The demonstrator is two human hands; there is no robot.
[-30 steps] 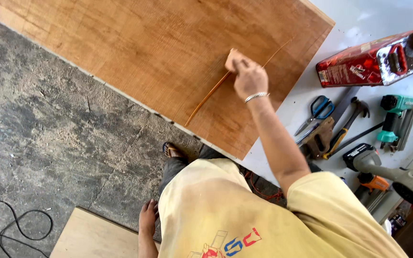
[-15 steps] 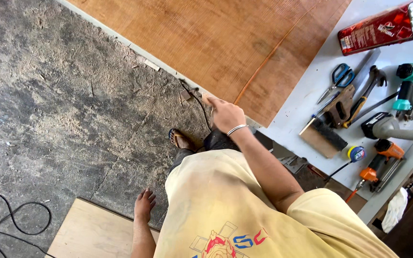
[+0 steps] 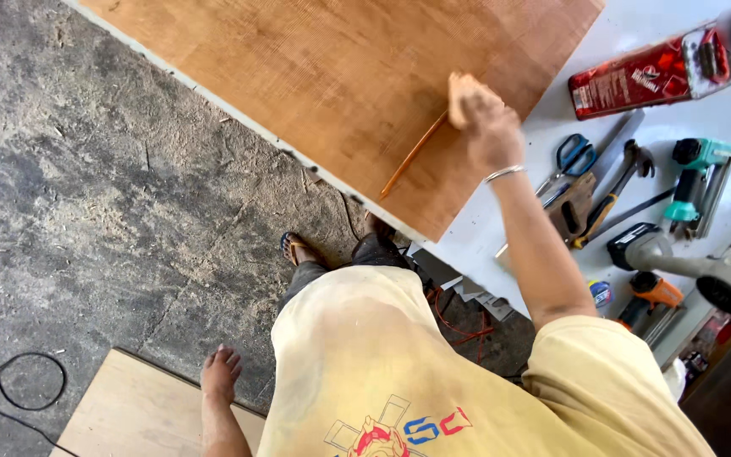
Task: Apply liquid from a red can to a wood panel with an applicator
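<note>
**Fingers clamped on a block, close to the panel's corner**

Fingers (image 3: 477,108) of the right hand (image 3: 488,127) are wrapped tight around a small tan block (image 3: 460,88), pressing it flat on the brown wood panel (image 3: 298,76), near the panel's right edge. The left hand is out of view, so its state cannot be told. A thin orange strip (image 3: 414,154) runs from under the block down towards the panel's lower edge.

Now the risks, as I judge them. The panel's near corner overhangs the white table (image 3: 501,228), so a heavy press out there could tip or shift the sheet. The block sits close to the strip; a stroke across it could catch it and drag it. Just right of the wrist lie blue-handled scissors (image 3: 574,155), a hammer (image 3: 615,190), a teal nail gun (image 3: 694,173) and a red tin (image 3: 645,76), all near enough that a wide sweep of the arm might knock one. Down below, one bare foot (image 3: 217,372) rests by a pale board (image 3: 137,410) on the dusty floor (image 3: 86,211), with a black cable (image 3: 10,393) close by: a trip or a splinter is possible if the person steps back.
</note>
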